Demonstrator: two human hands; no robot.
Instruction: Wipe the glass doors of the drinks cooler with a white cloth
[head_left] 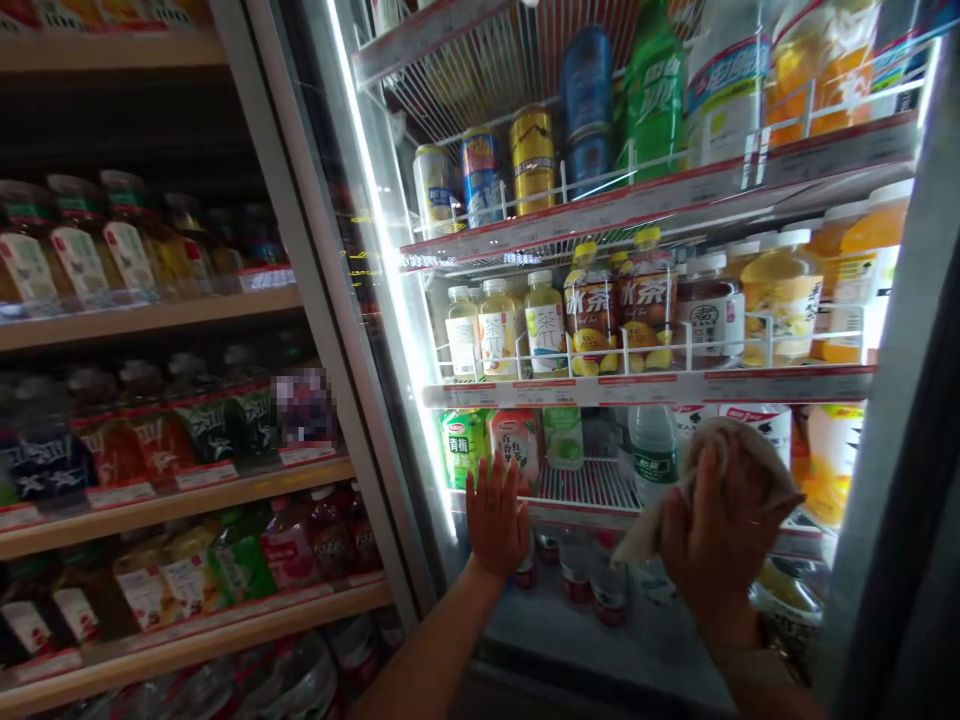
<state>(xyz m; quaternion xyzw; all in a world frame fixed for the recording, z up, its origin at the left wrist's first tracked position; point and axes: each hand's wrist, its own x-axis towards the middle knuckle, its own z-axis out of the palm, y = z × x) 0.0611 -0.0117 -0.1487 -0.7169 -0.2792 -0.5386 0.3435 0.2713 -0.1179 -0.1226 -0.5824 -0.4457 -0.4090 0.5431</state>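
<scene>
My right hand [709,545] presses a crumpled beige cloth [739,460] toward the glass front of a lit drinks cooler, at the height of its lower shelf. A corner of the cloth hangs down to the left of the hand. Behind it, partly covered, stands a clear water bottle with a green label [654,462]. My left hand [495,515] is raised with its fingers stretched out, apparently flat against the glass and holding nothing. Just beyond its fingertips are a green drink carton [459,445] and a red one [514,440].
Cans [532,160] and large bottles fill the cooler's upper shelf. Iced tea bottles [592,315] and jars of yellow drink [784,300] line the middle one. Tubs [577,570] sit at the bottom. To the left, wooden shelves [187,490] hold rows of bottles beside the cooler's metal frame [300,200].
</scene>
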